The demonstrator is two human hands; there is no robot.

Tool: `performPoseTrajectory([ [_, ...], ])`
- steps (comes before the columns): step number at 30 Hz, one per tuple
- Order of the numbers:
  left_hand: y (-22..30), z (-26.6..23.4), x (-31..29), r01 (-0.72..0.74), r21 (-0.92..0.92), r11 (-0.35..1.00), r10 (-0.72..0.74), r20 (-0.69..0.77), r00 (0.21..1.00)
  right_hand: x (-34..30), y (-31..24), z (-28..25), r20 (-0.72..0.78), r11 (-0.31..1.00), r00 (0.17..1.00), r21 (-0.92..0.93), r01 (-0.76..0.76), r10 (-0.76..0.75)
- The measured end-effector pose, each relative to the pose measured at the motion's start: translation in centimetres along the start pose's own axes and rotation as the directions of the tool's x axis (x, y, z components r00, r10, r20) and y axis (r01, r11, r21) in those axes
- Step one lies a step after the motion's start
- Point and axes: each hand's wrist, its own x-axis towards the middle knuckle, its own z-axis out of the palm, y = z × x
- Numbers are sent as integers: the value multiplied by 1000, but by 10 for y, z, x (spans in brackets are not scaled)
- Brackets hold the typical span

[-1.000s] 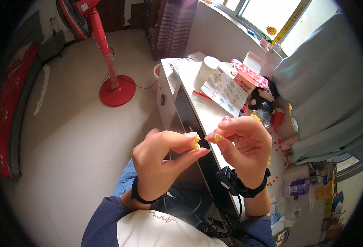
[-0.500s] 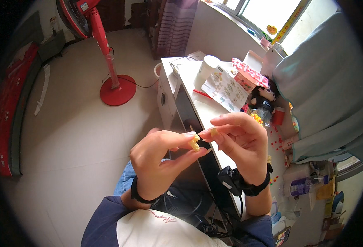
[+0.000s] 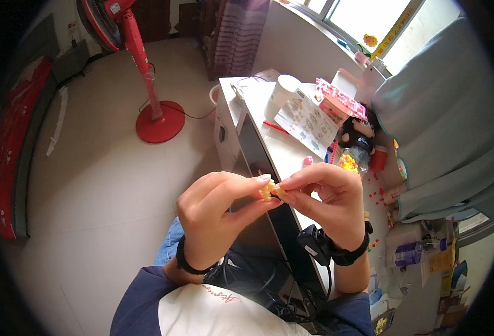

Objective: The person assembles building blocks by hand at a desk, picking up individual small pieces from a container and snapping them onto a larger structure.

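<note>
A small lumpy yellow piece [image 3: 266, 192], looking like joined beads, is pinched between the thumb and fingers of my left hand [image 3: 210, 207]. From the other side, my right hand [image 3: 331, 193] brings its closed thumb and fingertips against it, holding a tiny yellow bit [image 3: 278, 191]. Both hands are raised in front of my chest, over the desk's front edge. The exact shape of the right hand's bit is mostly covered by the fingertips. A black strap with a small black box [image 3: 314, 246] sits around my right wrist.
The white desk [image 3: 278, 151] holds a printed sheet [image 3: 306, 124], a white cup [image 3: 286, 87], a red pen [image 3: 275, 127], a doll [image 3: 360, 133] and a clear bag of yellow-orange beads [image 3: 349, 162]. A red fan [image 3: 160, 123] stands on the floor. Black cables hang below my right wrist.
My right fingertips have moved left and slightly down, so the tiny bit now meets the yellow piece. A pink-and-white item on the desk has come into sight behind the right hand.
</note>
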Motion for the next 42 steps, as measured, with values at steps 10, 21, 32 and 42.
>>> performPoseTrajectory([
  [10,0,-3,1,-37,-9,999,37,42,998,1,5,-2,61,999,998,53,4,-8],
  [21,3,-2,2,-39,-19,999,40,19,999,-2,-2,3,25,998,1000,58,-19,18],
  [32,2,-2,1,-55,-29,998,55,9,998,-3,-2,4,41,999,999,44,2,-4],
  [42,0,-1,0,-68,-22,997,68,-1,998,-3,-2,3,48,1000,999,-13,16,-15],
])
